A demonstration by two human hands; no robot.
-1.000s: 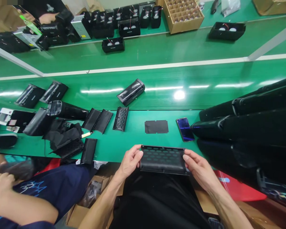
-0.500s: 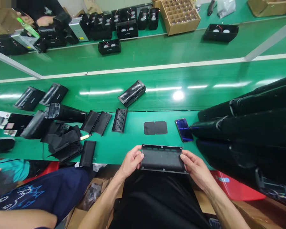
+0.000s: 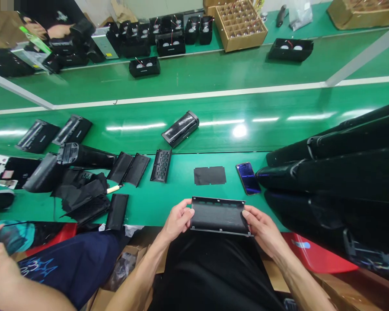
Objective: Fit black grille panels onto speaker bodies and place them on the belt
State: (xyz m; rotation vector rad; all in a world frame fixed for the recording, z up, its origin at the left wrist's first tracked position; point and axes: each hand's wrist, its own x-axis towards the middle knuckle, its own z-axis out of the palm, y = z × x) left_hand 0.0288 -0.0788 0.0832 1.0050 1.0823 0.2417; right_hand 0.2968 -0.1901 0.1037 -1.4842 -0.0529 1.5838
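Our left hand (image 3: 177,221) and right hand (image 3: 263,230), fingers closed on its short edges, grip a matte black rectangular panel (image 3: 219,215) at lower center. A thin black sheet (image 3: 209,175) lies above on the glossy green bench (image 3: 178,194).

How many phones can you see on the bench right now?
1: a phone lying on the green bench, just right of a flat black sheet and ahead of the right hand holding a black panel. Others could be hidden under the black parts.

Panel (image 3: 219,215): matt black plastic, smooth. Belt (image 3: 214,138): glossy green, reflective. Tray (image 3: 243,43): rough brown cardboard.
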